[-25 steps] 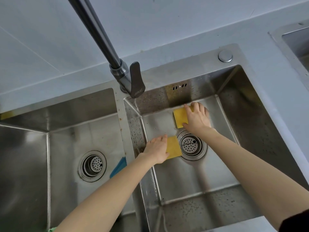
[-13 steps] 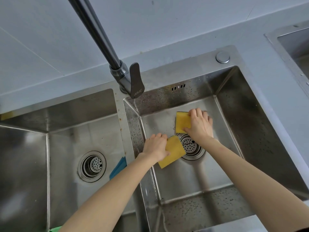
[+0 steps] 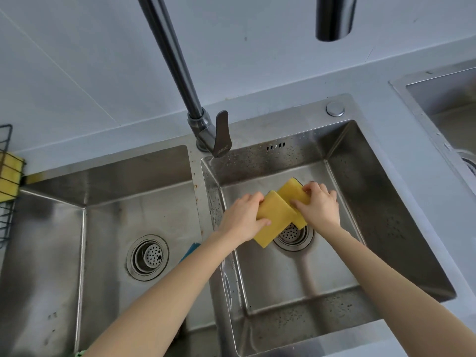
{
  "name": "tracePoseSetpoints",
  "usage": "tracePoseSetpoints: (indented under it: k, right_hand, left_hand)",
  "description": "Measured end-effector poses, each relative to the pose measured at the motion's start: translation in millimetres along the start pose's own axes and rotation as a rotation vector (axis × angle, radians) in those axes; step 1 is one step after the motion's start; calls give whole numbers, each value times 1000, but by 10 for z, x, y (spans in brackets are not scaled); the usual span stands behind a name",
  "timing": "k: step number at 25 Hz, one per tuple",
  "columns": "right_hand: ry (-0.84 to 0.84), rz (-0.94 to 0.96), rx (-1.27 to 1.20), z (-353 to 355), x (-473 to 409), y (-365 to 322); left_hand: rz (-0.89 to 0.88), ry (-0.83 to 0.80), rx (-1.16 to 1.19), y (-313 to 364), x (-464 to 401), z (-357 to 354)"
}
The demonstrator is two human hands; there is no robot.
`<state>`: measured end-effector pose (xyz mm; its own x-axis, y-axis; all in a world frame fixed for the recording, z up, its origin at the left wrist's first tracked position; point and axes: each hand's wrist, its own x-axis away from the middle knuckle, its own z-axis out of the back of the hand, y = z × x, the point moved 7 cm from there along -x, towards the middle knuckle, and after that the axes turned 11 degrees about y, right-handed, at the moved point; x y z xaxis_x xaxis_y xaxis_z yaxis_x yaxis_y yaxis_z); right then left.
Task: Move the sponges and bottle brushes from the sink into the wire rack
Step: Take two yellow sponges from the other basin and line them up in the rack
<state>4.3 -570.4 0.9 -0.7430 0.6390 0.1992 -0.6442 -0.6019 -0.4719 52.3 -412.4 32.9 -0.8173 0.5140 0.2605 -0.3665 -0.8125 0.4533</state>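
Gripping one yellow sponge each, left hand point(image 3: 240, 219) and right hand point(image 3: 319, 207); faucet lettering unreadable.

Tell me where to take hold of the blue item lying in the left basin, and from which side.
Only one corner of the flat blue item shows; the left forearm covers the rest, so its kind is unclear. It lies flat on the left steel basin floor by the dividing wall. Probably come from above on the drain side, fingers pinching its free long edges, once the left hand frees its yellow sponge.
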Motion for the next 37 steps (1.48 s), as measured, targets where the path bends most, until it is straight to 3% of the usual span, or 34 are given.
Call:
tracePoseSetpoints:
  k: [15,21,28,37]
  right_hand:
    - [34,-89,-419,494,652,-502]
    - [13,-37,-493,601,1029,-904]
    - [-62,7,-515,381,1400,-1325]
    - [-186,74,-530,-60,1887,-2101]
  left_hand:
    - [94,409,331,-345,781,930]
    - [151,536,329,-656,1140,1270]
    - [264,668,442,-1175,1699,1547]
    - [364,725,471,-2019,2265,1904]
